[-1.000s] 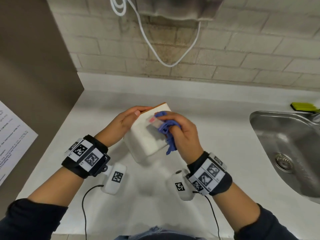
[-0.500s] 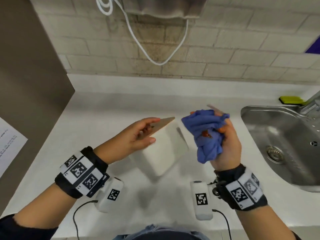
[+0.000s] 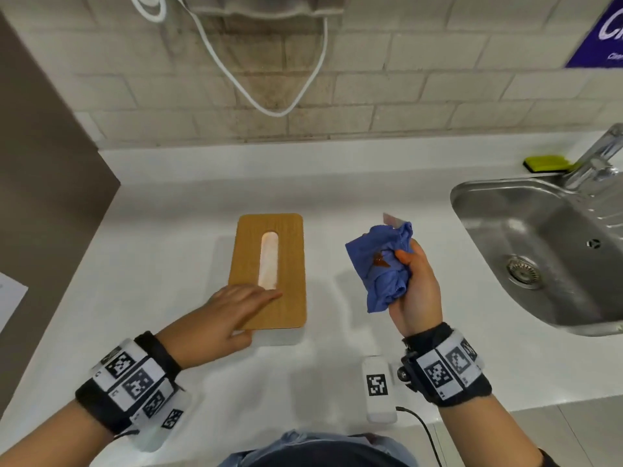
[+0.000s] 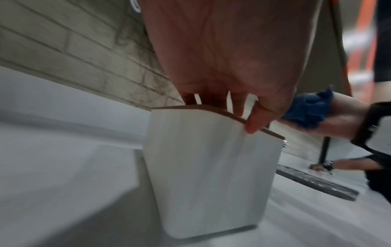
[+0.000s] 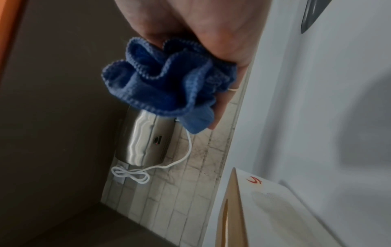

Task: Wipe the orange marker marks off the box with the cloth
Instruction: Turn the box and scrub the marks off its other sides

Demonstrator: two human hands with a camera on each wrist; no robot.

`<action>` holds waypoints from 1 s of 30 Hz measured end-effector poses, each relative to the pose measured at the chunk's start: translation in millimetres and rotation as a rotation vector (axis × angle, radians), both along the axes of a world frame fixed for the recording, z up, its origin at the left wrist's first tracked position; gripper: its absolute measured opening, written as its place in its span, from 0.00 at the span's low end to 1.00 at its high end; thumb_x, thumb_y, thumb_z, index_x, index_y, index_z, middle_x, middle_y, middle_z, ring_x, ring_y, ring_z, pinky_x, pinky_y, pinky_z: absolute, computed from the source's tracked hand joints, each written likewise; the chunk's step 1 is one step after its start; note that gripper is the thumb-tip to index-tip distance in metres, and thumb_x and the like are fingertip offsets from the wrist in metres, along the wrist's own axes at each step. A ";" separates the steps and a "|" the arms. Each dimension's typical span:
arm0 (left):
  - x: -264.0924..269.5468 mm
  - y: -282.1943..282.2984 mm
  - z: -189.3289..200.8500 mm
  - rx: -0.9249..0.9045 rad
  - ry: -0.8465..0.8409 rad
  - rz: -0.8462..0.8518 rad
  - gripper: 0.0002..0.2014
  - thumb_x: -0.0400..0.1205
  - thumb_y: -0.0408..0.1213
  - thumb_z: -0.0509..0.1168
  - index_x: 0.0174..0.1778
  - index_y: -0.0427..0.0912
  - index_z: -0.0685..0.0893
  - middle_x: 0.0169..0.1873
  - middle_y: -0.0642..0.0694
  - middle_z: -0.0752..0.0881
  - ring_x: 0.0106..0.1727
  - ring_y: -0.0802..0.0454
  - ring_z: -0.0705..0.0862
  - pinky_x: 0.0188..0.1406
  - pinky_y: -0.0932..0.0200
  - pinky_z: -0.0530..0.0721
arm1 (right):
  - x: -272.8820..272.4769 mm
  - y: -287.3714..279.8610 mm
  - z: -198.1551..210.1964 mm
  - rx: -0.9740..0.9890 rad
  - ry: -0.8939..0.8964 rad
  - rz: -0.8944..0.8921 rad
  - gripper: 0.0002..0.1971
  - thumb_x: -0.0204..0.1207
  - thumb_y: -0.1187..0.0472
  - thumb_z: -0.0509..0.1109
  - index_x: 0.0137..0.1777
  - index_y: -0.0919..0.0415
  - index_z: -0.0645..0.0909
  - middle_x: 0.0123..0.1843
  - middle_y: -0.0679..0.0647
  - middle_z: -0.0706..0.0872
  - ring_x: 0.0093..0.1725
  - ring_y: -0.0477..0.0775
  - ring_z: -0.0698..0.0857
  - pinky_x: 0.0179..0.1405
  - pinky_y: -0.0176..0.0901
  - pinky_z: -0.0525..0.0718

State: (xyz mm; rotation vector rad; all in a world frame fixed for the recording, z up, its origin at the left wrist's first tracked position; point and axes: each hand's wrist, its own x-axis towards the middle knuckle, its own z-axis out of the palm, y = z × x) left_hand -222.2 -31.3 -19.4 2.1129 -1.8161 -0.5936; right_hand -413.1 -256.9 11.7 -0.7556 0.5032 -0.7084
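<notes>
White counter (image 3: 175,251), box (image 3: 269,271) standing on it, sponge (image 3: 546,162) at back

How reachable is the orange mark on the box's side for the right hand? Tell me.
Probably yes: the right hand holds the cloth beside the box, and the orange mark faces it, nothing between.

box (image 3: 269,271) mid-counter | bare counter (image 3: 161,264) left | sink (image 3: 539,251) bounds right | wall (image 3: 371,79) behind

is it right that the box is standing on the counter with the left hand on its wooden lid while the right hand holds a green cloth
Not quite: the cloth is blue, as the head and right wrist views show. The rest holds: the box stands on the counter, left hand on its wooden lid, right hand holding the cloth.
</notes>
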 end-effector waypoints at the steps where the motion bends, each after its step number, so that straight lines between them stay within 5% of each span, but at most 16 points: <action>1: 5.0 7.1 1.3 -0.017 0.011 0.054 0.33 0.75 0.47 0.53 0.77 0.65 0.54 0.70 0.58 0.70 0.68 0.69 0.59 0.77 0.58 0.58 | 1.9 1.4 -2.5 0.002 0.011 0.016 0.13 0.69 0.52 0.65 0.47 0.50 0.90 0.47 0.50 0.91 0.51 0.49 0.88 0.54 0.41 0.84; 5: 5.6 21.6 -1.1 -0.087 -0.118 0.332 0.32 0.68 0.61 0.57 0.71 0.63 0.64 0.64 0.58 0.69 0.74 0.53 0.65 0.81 0.50 0.49 | 10.2 6.1 -16.8 0.079 -0.018 0.079 0.22 0.63 0.49 0.69 0.56 0.54 0.86 0.55 0.53 0.90 0.57 0.52 0.87 0.59 0.44 0.82; 9: -8.6 24.3 -18.5 -0.092 -0.225 0.648 0.41 0.59 0.74 0.64 0.66 0.57 0.72 0.70 0.47 0.64 0.82 0.37 0.52 0.76 0.30 0.39 | 21.1 17.3 -25.4 0.101 0.077 0.150 0.23 0.67 0.48 0.69 0.59 0.58 0.82 0.50 0.59 0.87 0.45 0.53 0.88 0.37 0.39 0.88; 11: -11.4 27.6 -24.1 -0.105 -0.171 0.763 0.41 0.57 0.74 0.66 0.64 0.56 0.73 0.75 0.43 0.61 0.82 0.36 0.51 0.75 0.24 0.45 | 27.9 23.0 -29.5 -0.113 0.257 0.110 0.17 0.69 0.50 0.71 0.54 0.59 0.81 0.47 0.59 0.84 0.43 0.55 0.85 0.38 0.44 0.83; 14: -11.4 28.0 -24.6 -0.186 -0.069 0.854 0.39 0.55 0.71 0.69 0.57 0.53 0.75 0.77 0.37 0.61 0.79 0.38 0.57 0.76 0.33 0.63 | 32.7 33.8 -27.2 -0.524 0.433 0.089 0.03 0.80 0.58 0.63 0.48 0.50 0.78 0.45 0.55 0.85 0.44 0.50 0.85 0.44 0.43 0.81; 16: -9.6 26.0 -24.3 -0.204 -0.051 0.848 0.36 0.55 0.69 0.69 0.53 0.51 0.76 0.76 0.36 0.62 0.76 0.38 0.58 0.72 0.40 0.65 | 30.6 40.1 -21.2 -0.758 0.430 0.140 0.11 0.82 0.63 0.61 0.49 0.43 0.76 0.45 0.49 0.85 0.41 0.37 0.84 0.44 0.29 0.80; 18: -2.4 25.4 -22.7 -0.218 -0.020 0.839 0.34 0.56 0.67 0.67 0.51 0.50 0.77 0.75 0.37 0.65 0.73 0.37 0.61 0.70 0.44 0.65 | 28.5 46.7 -10.4 -0.984 0.405 0.263 0.15 0.81 0.65 0.58 0.48 0.38 0.74 0.42 0.50 0.83 0.34 0.39 0.82 0.34 0.23 0.79; 20: 7.5 27.8 -19.8 -0.272 0.113 0.853 0.29 0.58 0.65 0.67 0.49 0.50 0.77 0.73 0.41 0.70 0.72 0.38 0.65 0.70 0.45 0.65 | 28.2 50.2 -6.6 -1.338 0.441 0.337 0.13 0.81 0.61 0.54 0.52 0.44 0.78 0.48 0.56 0.82 0.36 0.46 0.81 0.34 0.32 0.82; 22: 17.4 31.1 -16.4 -0.373 0.341 0.844 0.25 0.60 0.60 0.68 0.46 0.48 0.78 0.66 0.44 0.76 0.67 0.48 0.74 0.70 0.49 0.72 | 31.5 49.8 -8.4 -1.679 0.499 0.286 0.14 0.80 0.59 0.54 0.60 0.56 0.77 0.60 0.59 0.82 0.49 0.58 0.83 0.44 0.47 0.86; 25: 23.7 34.4 -14.7 -0.395 0.711 0.803 0.25 0.61 0.56 0.68 0.45 0.40 0.78 0.56 0.48 0.81 0.53 0.63 0.81 0.54 0.68 0.77 | 38.4 45.7 -15.3 -1.826 0.493 0.183 0.18 0.74 0.70 0.68 0.64 0.63 0.73 0.66 0.66 0.80 0.58 0.66 0.81 0.51 0.54 0.87; 28: 26.8 38.1 -20.2 -0.332 0.883 0.798 0.23 0.61 0.54 0.67 0.45 0.42 0.79 0.60 0.50 0.82 0.55 0.50 0.80 0.50 0.59 0.75 | 56.0 41.4 -10.8 -1.875 0.456 0.094 0.18 0.75 0.68 0.63 0.66 0.62 0.73 0.68 0.67 0.78 0.61 0.65 0.76 0.57 0.53 0.81; 30: 28.6 39.3 -22.8 -0.316 0.908 0.765 0.23 0.61 0.53 0.67 0.45 0.41 0.79 0.62 0.48 0.82 0.55 0.50 0.80 0.50 0.57 0.74 | 73.0 36.9 -11.4 -1.958 0.445 0.135 0.18 0.73 0.69 0.65 0.64 0.62 0.75 0.67 0.68 0.79 0.61 0.67 0.77 0.59 0.55 0.80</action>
